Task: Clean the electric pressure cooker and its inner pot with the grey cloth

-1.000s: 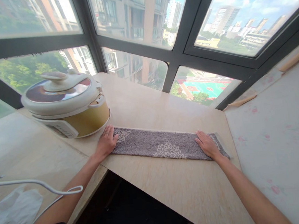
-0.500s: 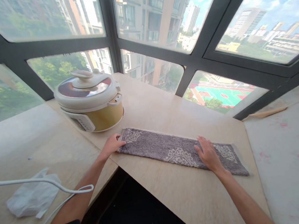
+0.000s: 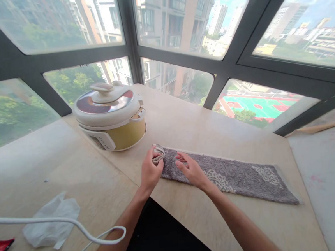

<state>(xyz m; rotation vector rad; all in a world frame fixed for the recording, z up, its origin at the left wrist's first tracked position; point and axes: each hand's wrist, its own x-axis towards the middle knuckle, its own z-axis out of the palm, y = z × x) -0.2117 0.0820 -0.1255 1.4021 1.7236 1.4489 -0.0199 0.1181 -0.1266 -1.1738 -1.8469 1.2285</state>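
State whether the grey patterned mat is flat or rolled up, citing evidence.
Mostly flat: the grey patterned mat stretches along the countertop, only its left end curled up in the left hand.

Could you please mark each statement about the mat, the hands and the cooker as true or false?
1. The left hand holds the bunched end of the patterned mat. True.
2. The right hand is nearer the mat's flat end than the left hand. False: it is nearer the left hand.
3. The electric cooker has its lid on. True.
4. The white cable crosses the mat. False: it is left of the mat.
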